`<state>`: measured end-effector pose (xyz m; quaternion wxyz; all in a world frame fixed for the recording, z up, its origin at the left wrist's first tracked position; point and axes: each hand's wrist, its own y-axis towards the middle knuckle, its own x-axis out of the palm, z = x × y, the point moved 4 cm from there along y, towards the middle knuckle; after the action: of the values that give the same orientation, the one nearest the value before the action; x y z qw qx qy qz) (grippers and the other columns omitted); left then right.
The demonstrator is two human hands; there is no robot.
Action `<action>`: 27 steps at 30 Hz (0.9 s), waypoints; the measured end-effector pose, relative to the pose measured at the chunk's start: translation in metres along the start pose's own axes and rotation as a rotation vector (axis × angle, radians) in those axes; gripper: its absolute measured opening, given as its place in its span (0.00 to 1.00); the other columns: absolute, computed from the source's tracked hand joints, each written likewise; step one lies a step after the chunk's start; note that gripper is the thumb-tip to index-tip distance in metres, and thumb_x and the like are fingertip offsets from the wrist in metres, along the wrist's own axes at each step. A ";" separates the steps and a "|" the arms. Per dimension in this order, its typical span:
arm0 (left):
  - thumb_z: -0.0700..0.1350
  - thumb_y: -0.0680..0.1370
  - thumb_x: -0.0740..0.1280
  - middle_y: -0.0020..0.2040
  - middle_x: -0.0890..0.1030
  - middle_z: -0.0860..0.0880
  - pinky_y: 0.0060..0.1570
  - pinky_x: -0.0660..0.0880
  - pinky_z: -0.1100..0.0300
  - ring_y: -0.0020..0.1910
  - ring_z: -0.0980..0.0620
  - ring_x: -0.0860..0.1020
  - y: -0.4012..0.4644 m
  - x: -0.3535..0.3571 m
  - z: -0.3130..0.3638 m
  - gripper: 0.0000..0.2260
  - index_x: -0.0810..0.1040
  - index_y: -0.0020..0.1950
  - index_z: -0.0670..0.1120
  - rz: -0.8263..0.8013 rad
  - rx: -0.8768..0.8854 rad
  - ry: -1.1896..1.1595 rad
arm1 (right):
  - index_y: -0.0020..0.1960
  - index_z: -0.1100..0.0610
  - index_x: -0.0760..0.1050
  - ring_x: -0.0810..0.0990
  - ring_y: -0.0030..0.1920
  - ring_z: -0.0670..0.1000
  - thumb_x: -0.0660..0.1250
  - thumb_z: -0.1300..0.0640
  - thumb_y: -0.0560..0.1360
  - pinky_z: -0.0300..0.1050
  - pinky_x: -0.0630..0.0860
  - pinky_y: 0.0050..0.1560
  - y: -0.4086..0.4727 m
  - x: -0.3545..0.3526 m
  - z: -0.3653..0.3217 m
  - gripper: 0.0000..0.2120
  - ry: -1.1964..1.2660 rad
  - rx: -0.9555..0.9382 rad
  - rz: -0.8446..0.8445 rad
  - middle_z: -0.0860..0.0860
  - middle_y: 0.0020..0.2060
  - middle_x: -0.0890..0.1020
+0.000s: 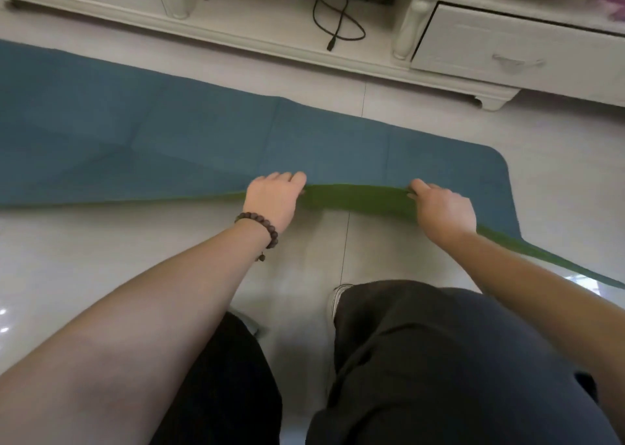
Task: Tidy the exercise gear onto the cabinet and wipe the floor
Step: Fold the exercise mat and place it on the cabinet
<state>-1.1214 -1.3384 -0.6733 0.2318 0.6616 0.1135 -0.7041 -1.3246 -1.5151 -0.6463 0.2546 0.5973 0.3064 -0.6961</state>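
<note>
A blue exercise mat (189, 140) lies spread on the pale tiled floor (101, 258) in front of a white cabinet (507, 49). Its near long edge is lifted, and the green underside shows between my hands. My left hand (274, 197), with a bead bracelet on the wrist, grips that raised edge. My right hand (439, 208) grips the same edge further right, fingers curled over it. The mat's right end has a rounded corner. Its left end runs out of view.
A black cable (333, 15) lies coiled on the cabinet's low shelf. A white drawer (514, 59) sits at the cabinet's right. My legs in dark trousers and one shoe (338, 295) are on the floor just below the mat.
</note>
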 end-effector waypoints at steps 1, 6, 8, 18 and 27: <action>0.42 0.81 0.58 0.47 0.81 0.46 0.40 0.60 0.57 0.47 0.44 0.77 0.011 0.000 -0.002 0.06 0.74 0.54 0.45 0.022 0.003 0.013 | 0.52 0.54 0.64 0.72 0.34 0.57 0.52 0.60 0.81 0.47 0.65 0.33 0.011 -0.001 0.003 0.04 -0.014 0.000 0.012 0.55 0.44 0.78; 0.45 0.82 0.58 0.48 0.82 0.45 0.50 0.65 0.51 0.50 0.43 0.76 0.078 0.005 -0.007 0.08 0.76 0.54 0.44 0.097 0.026 0.072 | 0.53 0.55 0.65 0.69 0.31 0.55 0.50 0.59 0.82 0.44 0.58 0.27 0.066 -0.003 0.015 0.06 -0.052 -0.022 0.093 0.52 0.38 0.74; 0.45 0.81 0.61 0.46 0.81 0.45 0.51 0.63 0.50 0.49 0.43 0.75 0.102 0.011 -0.012 0.07 0.77 0.52 0.43 0.153 0.039 0.103 | 0.54 0.56 0.66 0.69 0.32 0.55 0.51 0.60 0.81 0.44 0.56 0.27 0.091 -0.003 0.018 0.07 -0.058 -0.025 0.116 0.53 0.39 0.75; 0.47 0.78 0.64 0.77 0.43 0.44 0.73 0.43 0.39 0.77 0.42 0.46 0.169 0.064 -0.001 0.35 0.46 0.78 0.52 0.185 0.004 0.028 | 0.61 0.58 0.67 0.68 0.34 0.55 0.55 0.69 0.75 0.47 0.62 0.35 0.213 0.008 0.038 0.16 -0.024 0.008 0.177 0.56 0.42 0.77; 0.58 0.81 0.51 0.74 0.27 0.45 0.71 0.36 0.38 0.73 0.42 0.30 0.147 0.168 0.009 0.33 0.30 0.74 0.56 -0.314 -0.062 0.111 | 0.67 0.59 0.64 0.67 0.66 0.59 0.53 0.55 0.81 0.62 0.55 0.71 0.294 0.063 0.049 0.16 0.015 0.068 0.234 0.60 0.65 0.72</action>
<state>-1.0624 -1.5000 -0.8157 0.1325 0.6659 0.2498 -0.6904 -1.1556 -1.7512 -0.7401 0.3110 0.6425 0.2128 -0.6672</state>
